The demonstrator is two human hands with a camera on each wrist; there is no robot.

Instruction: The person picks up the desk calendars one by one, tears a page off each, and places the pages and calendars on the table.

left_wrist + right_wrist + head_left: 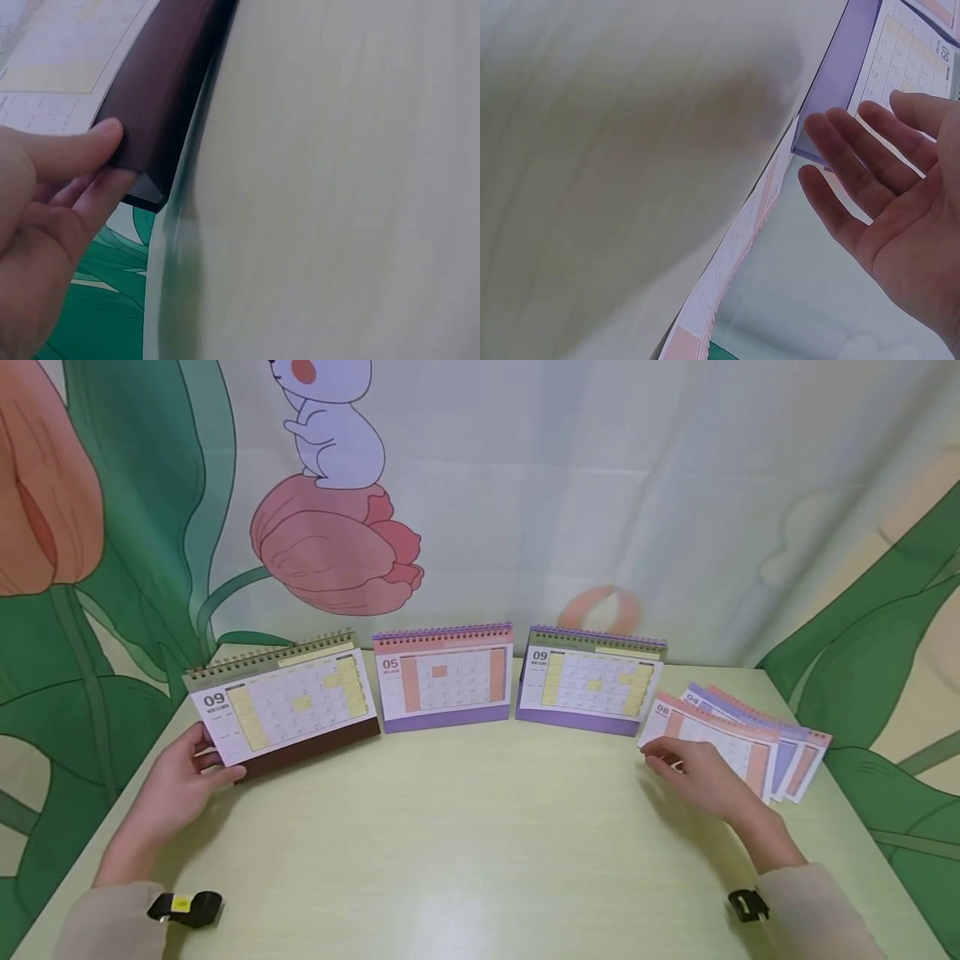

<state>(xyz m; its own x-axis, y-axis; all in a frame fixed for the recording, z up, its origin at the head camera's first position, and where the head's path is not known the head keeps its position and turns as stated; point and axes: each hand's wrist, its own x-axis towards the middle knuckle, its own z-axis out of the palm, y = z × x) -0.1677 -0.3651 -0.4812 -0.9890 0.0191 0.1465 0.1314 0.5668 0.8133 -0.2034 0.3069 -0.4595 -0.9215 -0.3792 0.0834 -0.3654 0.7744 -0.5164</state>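
My left hand (178,781) grips the lower left corner of a desk calendar (288,706) with a dark brown base, its page marked 09. In the left wrist view the thumb lies on the front of the brown base (161,82) and the fingers go behind it. My right hand (697,772) holds nothing; its fingers are loosely bent in the right wrist view. It is beside the loose calendar pages (712,735), overlapping the front one, marked 08, in the head view. Nearby stands a purple-based desk calendar (592,685) showing 09.
Another purple-based desk calendar (446,681), its pink page marked 05, stands in the middle of the row. The loose pages lie fanned at the table's right side. Behind the pale table (465,843) hangs a curtain (510,510) printed with tulips and a white animal.
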